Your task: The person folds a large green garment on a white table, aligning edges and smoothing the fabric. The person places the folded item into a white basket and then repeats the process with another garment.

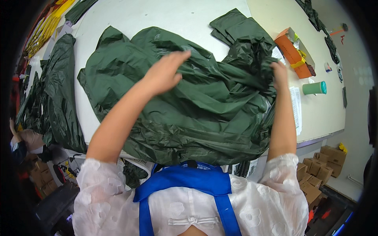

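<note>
A large dark green sheet of thin, shiny waterproof fabric point(189, 106) lies crumpled across the table in front of me, its near edge hanging toward my waist. My left hand point(166, 72) is over the middle of it, fingers stretched out and slightly blurred, holding nothing. At the right end, where the fabric is bunched up, my right hand point(279, 74) has its fingers bent against the folds and appears to grip them. Its fingertips are partly hidden. Just beyond the bunched part sits a flatter folded green piece point(238, 25).
On the right of the white table point(325, 112) are an orange box point(293, 55), a green cylinder point(314, 88) and printed sheets point(295, 106). More green fabric point(61, 90) drapes over the left edge. Cardboard boxes point(317, 169) stand below right; another person's arm point(15, 131) shows far left.
</note>
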`<state>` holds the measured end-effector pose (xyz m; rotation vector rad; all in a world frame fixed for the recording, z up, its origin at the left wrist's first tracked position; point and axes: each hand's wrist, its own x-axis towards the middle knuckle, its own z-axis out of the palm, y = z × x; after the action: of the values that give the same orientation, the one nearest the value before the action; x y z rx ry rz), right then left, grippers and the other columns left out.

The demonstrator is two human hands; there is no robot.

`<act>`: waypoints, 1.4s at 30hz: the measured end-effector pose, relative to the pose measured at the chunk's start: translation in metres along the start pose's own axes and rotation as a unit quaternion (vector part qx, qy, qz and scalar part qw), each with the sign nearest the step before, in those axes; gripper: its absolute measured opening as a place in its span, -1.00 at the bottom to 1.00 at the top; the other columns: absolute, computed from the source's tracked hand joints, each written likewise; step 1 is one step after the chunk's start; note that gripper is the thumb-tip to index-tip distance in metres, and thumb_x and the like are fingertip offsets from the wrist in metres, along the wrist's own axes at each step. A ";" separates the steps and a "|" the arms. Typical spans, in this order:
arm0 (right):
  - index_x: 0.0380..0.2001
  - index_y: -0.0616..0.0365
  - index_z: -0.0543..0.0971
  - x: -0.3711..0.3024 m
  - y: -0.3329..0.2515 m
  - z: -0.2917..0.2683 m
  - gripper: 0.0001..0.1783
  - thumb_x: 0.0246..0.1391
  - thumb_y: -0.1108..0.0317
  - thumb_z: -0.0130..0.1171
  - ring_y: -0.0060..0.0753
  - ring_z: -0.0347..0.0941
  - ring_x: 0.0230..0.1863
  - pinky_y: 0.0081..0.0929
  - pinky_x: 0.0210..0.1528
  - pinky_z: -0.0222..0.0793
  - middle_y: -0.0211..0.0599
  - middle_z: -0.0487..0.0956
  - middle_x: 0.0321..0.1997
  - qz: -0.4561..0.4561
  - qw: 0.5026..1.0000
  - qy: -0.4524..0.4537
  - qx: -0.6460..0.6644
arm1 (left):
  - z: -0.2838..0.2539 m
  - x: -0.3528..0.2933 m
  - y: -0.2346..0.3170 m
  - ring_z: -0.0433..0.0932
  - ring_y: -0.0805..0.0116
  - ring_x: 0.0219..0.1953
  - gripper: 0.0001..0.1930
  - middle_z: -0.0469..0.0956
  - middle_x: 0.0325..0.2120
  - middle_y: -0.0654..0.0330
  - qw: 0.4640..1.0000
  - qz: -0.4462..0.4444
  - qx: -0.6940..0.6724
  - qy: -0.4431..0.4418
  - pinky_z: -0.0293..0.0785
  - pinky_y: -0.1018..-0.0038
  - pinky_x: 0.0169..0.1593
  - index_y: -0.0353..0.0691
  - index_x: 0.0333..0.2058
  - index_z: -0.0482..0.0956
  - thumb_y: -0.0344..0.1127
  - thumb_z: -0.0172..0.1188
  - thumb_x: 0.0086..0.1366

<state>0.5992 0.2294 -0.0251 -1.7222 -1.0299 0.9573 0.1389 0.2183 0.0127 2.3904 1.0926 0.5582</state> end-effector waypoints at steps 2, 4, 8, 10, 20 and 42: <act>-0.12 0.22 0.46 -0.022 -0.044 -0.027 -0.62 -0.10 0.41 0.04 -0.27 0.48 -0.27 -0.38 -0.09 0.43 -0.31 0.52 -0.30 -0.034 0.975 -0.022 0.221 | 0.016 0.050 -0.040 0.20 0.00 0.23 -0.23 0.20 0.22 0.04 0.992 -0.022 0.114 0.044 0.19 0.23 0.26 -0.06 0.26 0.11 -0.64 -0.01 0.01; -0.07 0.18 0.44 -0.061 -0.096 -0.055 -0.60 -0.06 0.41 0.01 -0.22 0.49 -0.17 -0.33 -0.02 0.42 -0.20 0.53 -0.21 -0.066 0.946 0.028 0.317 | 0.028 0.084 -0.073 0.08 0.07 0.32 -0.13 0.13 0.28 0.15 0.971 -0.086 0.218 0.036 0.09 0.17 0.31 0.08 0.32 -0.02 -0.67 -0.04 0.01; 0.03 0.18 0.40 -0.111 -0.128 -0.215 -0.57 0.13 0.21 -0.08 0.01 0.40 0.04 -0.02 0.16 0.28 0.04 0.48 0.02 -0.244 0.905 0.003 0.348 | 0.032 0.131 -0.084 0.18 0.19 0.29 -0.14 0.37 0.13 0.23 0.915 -0.116 0.343 -0.176 -0.12 0.05 0.37 0.32 0.29 0.05 -0.53 0.10 0.03; 0.03 0.25 0.40 -0.138 -0.157 -0.232 -0.54 0.16 0.18 -0.13 -0.05 0.42 0.02 -0.15 0.11 0.34 0.01 0.47 0.04 -0.307 0.907 0.007 0.288 | 0.021 0.136 -0.099 0.41 0.16 0.10 -0.40 0.49 -0.04 0.21 0.881 -0.106 0.341 -0.311 0.17 0.12 0.26 0.15 0.08 0.39 -0.47 0.13 0.01; 0.04 0.41 0.34 -0.099 -0.134 -0.374 -0.55 0.09 0.43 0.02 -0.03 0.46 -0.01 -0.21 0.04 0.44 0.06 0.44 0.04 -0.280 0.898 0.322 0.103 | -0.059 -0.088 -0.049 0.46 0.11 -0.34 -0.82 0.42 -0.43 0.12 0.908 0.143 0.363 0.155 0.40 0.23 -0.27 -0.16 -0.36 0.50 -0.35 0.16 -0.01; -0.23 0.24 0.56 -0.174 -0.099 0.084 -0.73 -0.08 0.58 0.15 -0.39 0.45 -0.23 -0.49 -0.11 0.35 -0.28 0.52 -0.34 -0.193 0.863 -0.399 -0.241 | 0.039 -0.182 0.045 0.44 0.06 0.06 -0.64 0.44 0.02 -0.01 0.479 -0.238 -0.809 0.243 0.40 0.11 0.11 -0.36 0.07 0.32 -0.51 -0.07 0.28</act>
<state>0.4379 0.1205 0.0704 -1.3768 -2.2227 1.2378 0.0763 0.0413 -0.0257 0.1952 0.6249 1.2495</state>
